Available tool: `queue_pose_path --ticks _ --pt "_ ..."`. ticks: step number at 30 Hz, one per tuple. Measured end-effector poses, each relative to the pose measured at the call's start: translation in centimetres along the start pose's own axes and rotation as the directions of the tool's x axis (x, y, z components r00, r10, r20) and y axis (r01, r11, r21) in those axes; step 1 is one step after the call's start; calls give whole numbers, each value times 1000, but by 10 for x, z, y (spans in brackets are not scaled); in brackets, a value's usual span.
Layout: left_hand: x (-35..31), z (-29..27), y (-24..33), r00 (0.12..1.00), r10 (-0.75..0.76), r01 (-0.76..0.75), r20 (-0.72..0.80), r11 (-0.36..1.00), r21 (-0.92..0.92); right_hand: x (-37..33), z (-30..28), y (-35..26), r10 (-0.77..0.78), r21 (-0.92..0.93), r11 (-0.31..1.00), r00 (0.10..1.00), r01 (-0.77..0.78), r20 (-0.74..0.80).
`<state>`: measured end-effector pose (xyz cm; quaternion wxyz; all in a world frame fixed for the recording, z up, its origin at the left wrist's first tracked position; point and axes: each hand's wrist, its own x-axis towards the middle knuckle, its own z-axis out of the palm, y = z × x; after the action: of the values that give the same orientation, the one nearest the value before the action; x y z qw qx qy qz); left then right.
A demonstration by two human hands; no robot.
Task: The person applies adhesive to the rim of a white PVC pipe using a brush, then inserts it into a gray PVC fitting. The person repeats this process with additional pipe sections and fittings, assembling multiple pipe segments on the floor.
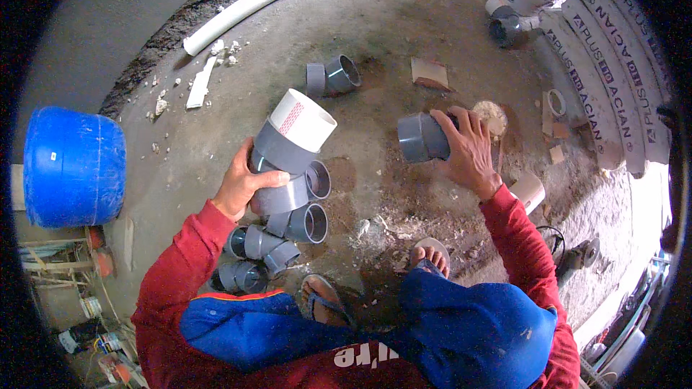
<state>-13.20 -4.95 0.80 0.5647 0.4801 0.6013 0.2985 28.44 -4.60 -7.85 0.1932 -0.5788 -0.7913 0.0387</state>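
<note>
My left hand is wrapped round a grey plastic pipe fitting, its thumb across the near side. A short white pipe piece with a red printed patch sticks out of that fitting's upper end. Over to the right, my right hand grips a second grey pipe fitting from above, fingers curled over its right end. The two fittings are held apart. Below my left hand, several grey elbow fittings lie together on the ground. Another grey elbow lies farther off.
A blue plastic drum stands at the left. One long white pipe runs along the wall. Filled sacks are stacked at the right, with an angle grinder nearer me. A tan broken piece lies ahead.
</note>
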Motion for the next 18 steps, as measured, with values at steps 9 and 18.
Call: queue_pose_path --ticks 9,18 --pt "3 -14 6 967 -129 176 220 962 -207 15 71 8 -109 -536 791 931 294 349" --pt "-1 -10 19 952 -64 105 299 987 -122 -1 77 -8 -215 -488 777 897 397 388"
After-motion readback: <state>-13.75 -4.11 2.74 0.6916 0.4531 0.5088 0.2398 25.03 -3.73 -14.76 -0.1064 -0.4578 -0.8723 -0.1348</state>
